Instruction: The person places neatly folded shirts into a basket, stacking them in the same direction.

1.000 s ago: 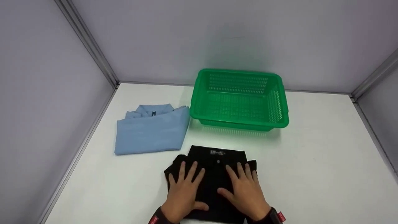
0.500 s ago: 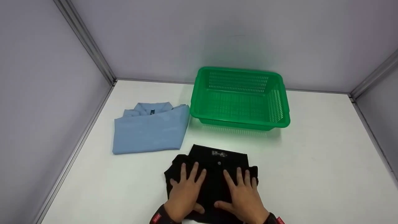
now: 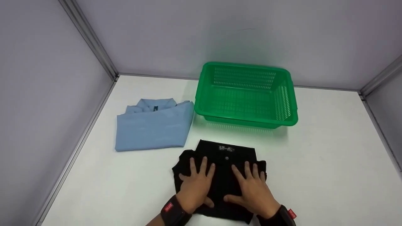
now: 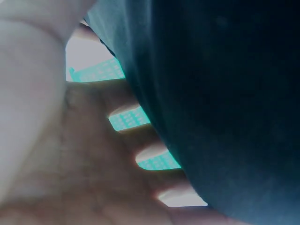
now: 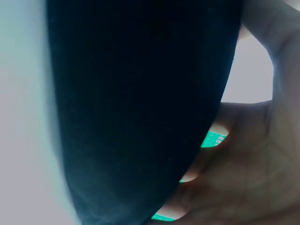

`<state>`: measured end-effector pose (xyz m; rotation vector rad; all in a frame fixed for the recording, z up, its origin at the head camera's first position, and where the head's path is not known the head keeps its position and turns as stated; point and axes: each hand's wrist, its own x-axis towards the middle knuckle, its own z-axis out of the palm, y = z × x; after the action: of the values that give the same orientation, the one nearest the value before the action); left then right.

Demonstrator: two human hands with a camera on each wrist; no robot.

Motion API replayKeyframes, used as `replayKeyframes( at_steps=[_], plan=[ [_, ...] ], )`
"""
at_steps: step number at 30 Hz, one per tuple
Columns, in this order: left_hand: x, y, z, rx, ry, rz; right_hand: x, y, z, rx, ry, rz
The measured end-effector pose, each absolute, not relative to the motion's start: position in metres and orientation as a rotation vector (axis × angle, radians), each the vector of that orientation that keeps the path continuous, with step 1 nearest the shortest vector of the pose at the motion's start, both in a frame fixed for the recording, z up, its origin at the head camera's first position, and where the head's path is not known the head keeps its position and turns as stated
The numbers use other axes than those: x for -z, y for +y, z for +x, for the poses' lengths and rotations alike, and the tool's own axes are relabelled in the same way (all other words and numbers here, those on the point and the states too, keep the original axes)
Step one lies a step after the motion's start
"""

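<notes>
A folded black shirt (image 3: 224, 188) lies near the front of the white table, its collar with a label and a button toward the far side. My left hand (image 3: 195, 188) rests on its left half, fingers spread and straight. On the right half my right hand (image 3: 253, 191) lies flat in the same way, thumb pointing inward. Dark cloth (image 4: 220, 93) fills much of the left wrist view and covers the fingertips there. In the right wrist view, too, black fabric (image 5: 140, 108) hides the ends of the fingers.
A green plastic basket (image 3: 241, 121) stands at the back of the table (image 3: 329, 150), nothing visible inside. To its left lies a folded light blue shirt (image 3: 154, 128). Grey-white panels (image 3: 150, 37) wall in the left, back and right sides.
Both hands stay spread on the black shirt and have shifted slightly. The shirt has turned a little, its right side nearer to me. The whole view has moved slightly.
</notes>
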<state>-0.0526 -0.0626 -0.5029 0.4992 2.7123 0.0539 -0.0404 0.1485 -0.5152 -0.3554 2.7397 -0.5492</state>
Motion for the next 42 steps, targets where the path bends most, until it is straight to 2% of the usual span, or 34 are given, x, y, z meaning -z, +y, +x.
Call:
replayKeyframes(
  at_steps=[18,25,30,35,42],
  plan=[
    [0.497,-0.006,-0.079,0.094,2.703,0.503,0.507,0.200,-0.071,0.498,2.739,-0.375],
    [0.495,0.002,-0.087,0.084,2.705,0.528,0.506,0.211,-0.079,0.507,2.758,-0.387],
    [0.489,-0.021,-0.092,-0.233,2.653,0.585,0.506,0.217,-0.076,0.605,2.775,-0.381],
    [0.481,-0.072,-0.101,-0.851,2.623,0.552,0.497,0.247,-0.064,0.921,2.744,-0.146],
    [0.487,-0.126,-0.117,-1.392,2.472,0.077,0.499,0.295,-0.055,1.447,2.298,0.400]
  ],
)
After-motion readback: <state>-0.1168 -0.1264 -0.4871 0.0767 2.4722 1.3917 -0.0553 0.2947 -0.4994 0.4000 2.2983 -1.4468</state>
